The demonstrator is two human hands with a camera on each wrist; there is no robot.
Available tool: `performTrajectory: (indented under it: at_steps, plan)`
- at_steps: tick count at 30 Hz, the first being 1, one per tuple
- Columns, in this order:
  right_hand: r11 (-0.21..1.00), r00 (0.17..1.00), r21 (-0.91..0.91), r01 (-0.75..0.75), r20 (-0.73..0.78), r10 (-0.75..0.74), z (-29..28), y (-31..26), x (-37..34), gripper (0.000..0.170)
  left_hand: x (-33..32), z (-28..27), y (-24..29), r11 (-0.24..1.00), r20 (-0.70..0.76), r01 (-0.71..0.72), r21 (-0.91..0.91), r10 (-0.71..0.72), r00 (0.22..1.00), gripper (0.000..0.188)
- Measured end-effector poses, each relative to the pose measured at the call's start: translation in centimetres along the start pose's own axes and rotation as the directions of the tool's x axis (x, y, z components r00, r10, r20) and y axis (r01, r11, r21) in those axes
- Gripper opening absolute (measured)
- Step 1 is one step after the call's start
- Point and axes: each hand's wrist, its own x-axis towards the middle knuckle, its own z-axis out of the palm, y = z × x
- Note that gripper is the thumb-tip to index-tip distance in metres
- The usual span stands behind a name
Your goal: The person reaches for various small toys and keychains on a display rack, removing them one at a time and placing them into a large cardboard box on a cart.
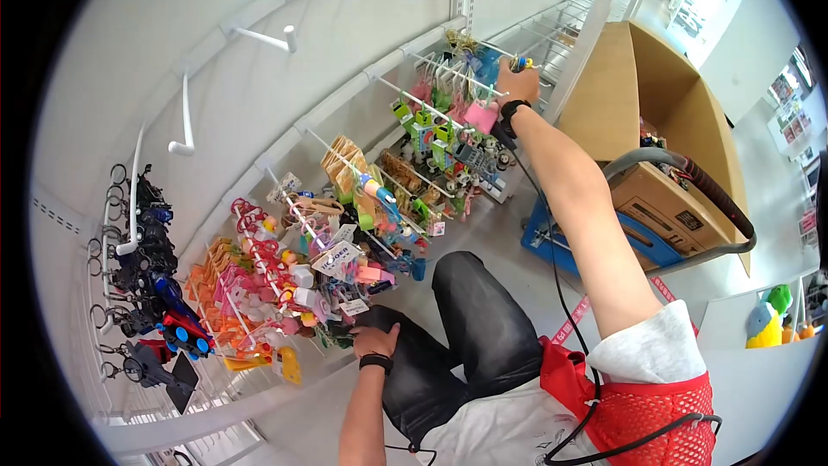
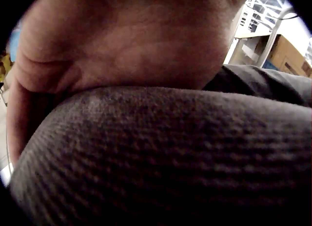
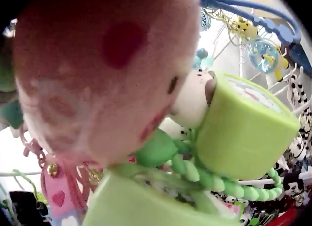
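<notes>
Nearest was the red vest [image 1: 655, 418], with a black cable [image 1: 561, 293] running beside the right arm. The left hand [image 1: 377, 341] rested on a knee of the dark trousers [image 1: 483, 311], palm down and holding nothing; its fingertips were difficult to see. Just past it, keychains [image 1: 228, 293] hung closely together on white hooks. The right hand [image 1: 517, 82] reached farther along them, near a pink charm [image 1: 480, 116]; I cannot tell whether its fingers were spread or pinching something. In the right wrist view, charms, among them a green one [image 3: 248, 133], stood before the camera and covered these fingers. Beside the right arm was a box [image 1: 604, 86] on a blue trolley, its contents partly hidden and its front crossed by a handle [image 1: 716, 198]. Far shelves were cut off by the dark border.
</notes>
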Motion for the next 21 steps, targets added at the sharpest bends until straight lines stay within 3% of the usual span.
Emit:
performTrajectory:
  at_steps: [2,3,8,10,12,13,15,16,18,21]
  plan:
    - [0.941,0.964,0.215,0.260,-0.119,-0.239,-0.5,0.8,-0.3,0.047,-0.1,0.0,0.0,1.000,-0.010,0.007,-0.006,-0.007,1.000,0.139]
    - [0.930,0.955,0.221,0.292,-0.123,-0.270,-0.6,1.1,-0.2,0.040,-0.1,0.0,0.0,1.000,-0.016,0.006,-0.001,-0.006,1.000,0.138]
    - [0.971,0.970,0.026,0.237,0.040,-0.238,-2.2,0.8,0.0,0.038,-0.3,-1.0,0.1,1.000,0.002,-0.005,0.001,0.005,1.000,0.138]
    - [0.978,0.975,-0.018,0.209,0.083,-0.207,-2.8,0.4,-0.2,0.037,-1.4,-3.7,0.3,0.999,0.144,0.007,-0.051,0.001,0.990,0.138]
    - [0.978,0.978,-0.082,0.190,0.103,-0.181,-3.1,0.4,-0.5,0.037,-2.0,-4.8,0.6,0.999,0.141,0.026,-0.037,-0.020,0.990,0.138]
    - [0.978,0.978,-0.086,0.192,0.104,-0.183,-3.3,0.6,-0.7,0.037,-2.2,-5.1,0.6,0.999,0.135,0.044,-0.024,-0.040,0.990,0.137]
    - [0.975,0.982,0.124,0.183,0.022,-0.187,-3.9,1.2,-0.9,0.041,-2.3,-5.4,0.5,0.999,0.150,0.044,-0.032,-0.039,0.988,0.136]
    - [0.975,0.981,0.118,0.189,0.020,-0.193,-4.3,1.5,-0.9,0.041,-2.3,-5.3,0.3,0.998,0.161,0.045,-0.036,-0.039,0.986,0.136]
    - [0.936,0.940,0.087,0.341,-0.027,-0.340,-5.0,2.2,-0.6,0.042,-1.3,-2.7,0.1,0.998,0.100,0.054,-0.036,-0.050,0.994,0.138]
    - [0.905,0.906,-0.034,0.423,0.013,-0.423,-5.9,2.8,0.5,0.041,-0.8,-1.0,0.0,0.997,0.029,0.057,-0.045,-0.055,0.998,0.139]
